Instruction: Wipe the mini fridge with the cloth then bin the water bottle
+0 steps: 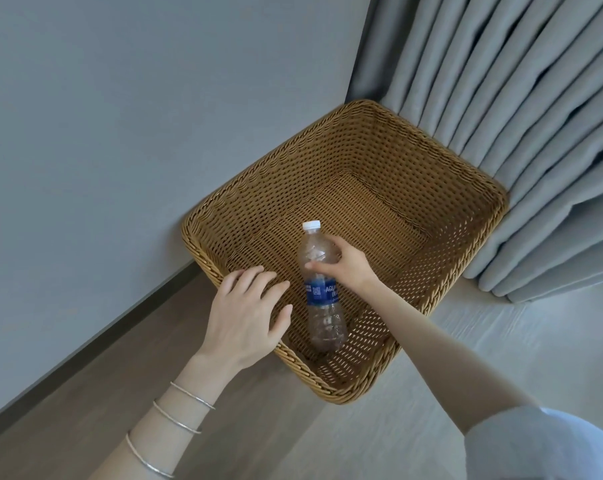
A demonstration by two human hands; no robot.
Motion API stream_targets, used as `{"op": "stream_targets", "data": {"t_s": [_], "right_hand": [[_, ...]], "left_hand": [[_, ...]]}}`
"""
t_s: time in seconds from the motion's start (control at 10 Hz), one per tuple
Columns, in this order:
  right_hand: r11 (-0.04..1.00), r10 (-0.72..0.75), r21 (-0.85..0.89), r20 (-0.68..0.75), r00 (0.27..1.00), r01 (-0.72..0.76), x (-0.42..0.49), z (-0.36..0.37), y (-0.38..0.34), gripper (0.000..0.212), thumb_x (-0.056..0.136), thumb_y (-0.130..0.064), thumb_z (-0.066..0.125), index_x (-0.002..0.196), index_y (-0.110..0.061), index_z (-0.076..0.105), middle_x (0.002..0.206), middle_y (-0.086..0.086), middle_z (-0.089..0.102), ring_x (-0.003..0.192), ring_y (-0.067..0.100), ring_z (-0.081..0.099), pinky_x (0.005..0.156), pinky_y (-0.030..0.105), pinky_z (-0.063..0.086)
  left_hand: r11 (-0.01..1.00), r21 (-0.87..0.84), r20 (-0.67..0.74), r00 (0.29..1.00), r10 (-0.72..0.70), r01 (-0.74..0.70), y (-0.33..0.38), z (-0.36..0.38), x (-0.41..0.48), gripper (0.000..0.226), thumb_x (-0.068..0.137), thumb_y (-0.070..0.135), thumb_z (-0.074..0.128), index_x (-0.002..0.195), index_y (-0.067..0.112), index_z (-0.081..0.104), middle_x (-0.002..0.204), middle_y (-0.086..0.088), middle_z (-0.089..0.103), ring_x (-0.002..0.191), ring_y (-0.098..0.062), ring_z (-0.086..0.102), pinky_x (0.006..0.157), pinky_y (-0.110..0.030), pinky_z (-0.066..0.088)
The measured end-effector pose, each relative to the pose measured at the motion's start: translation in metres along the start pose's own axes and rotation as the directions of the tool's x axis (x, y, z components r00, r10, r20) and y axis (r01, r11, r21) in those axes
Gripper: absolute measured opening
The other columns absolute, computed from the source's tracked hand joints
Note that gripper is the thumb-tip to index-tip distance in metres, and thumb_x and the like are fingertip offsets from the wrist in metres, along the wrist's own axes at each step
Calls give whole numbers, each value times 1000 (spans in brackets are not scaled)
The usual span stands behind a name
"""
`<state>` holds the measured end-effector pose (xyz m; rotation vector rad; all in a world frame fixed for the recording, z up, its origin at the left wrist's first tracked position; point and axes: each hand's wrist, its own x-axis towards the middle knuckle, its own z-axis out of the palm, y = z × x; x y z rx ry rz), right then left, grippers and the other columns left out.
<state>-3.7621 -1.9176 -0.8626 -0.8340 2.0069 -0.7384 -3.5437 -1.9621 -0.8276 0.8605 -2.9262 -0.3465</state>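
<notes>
Right hand (348, 263) gripping water bottle (322, 289) over empty-looking wicker basket (431, 188)

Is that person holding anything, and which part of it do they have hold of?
The right hand holds a water bottle by its upper body, just above the blue label. The left hand holds nothing.

Glossy clear plastic bottle (322, 289), rough woven wicker basket (379, 161), matt cloth curtain (518, 98).

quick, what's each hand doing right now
Left hand: open, fingers spread, holding nothing, over the basket rim.
Right hand: closed on the water bottle, above its blue label.
</notes>
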Motion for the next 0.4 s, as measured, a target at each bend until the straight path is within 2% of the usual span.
{"op": "stream_targets", "data": {"t_s": [0.1,0.2,0.3,0.4], "right_hand": [[988,-80,-128,40,996,84,11,8,-3,92,69,-42,76,145,-21,26,143,9,44,128,26,44,104,37,37],[989,37,-148,127,991,-18,21,19,-3,91,69,-44,75,141,-11,30,140,11,46,125,26,46,102,34,38],[981,74,-192,188,979,-37,31,28,4,82,70,-40,77,136,-11,37,135,10,50,122,25,49,100,33,39],[976,51,-218,170,984,-13,22,22,2,83,73,-31,76,141,-11,33,142,10,45,127,25,46,105,34,36]], "left_hand": [[1000,3,1,1000,21,-21,-1,0,1,48,93,44,37,115,18,71,118,-4,69,117,-24,59,98,-44,45],[999,-8,22,999,45,-45,-3,-2,1,49,93,46,36,115,19,71,119,-2,69,117,-21,59,98,-43,45],[995,6,27,994,104,-104,-10,-4,0,48,93,45,38,119,19,68,122,-2,67,120,-21,57,100,-41,43],[997,31,64,996,70,-72,-21,-17,-2,49,93,46,38,122,18,66,125,-3,65,123,-22,54,103,-42,40]]}}
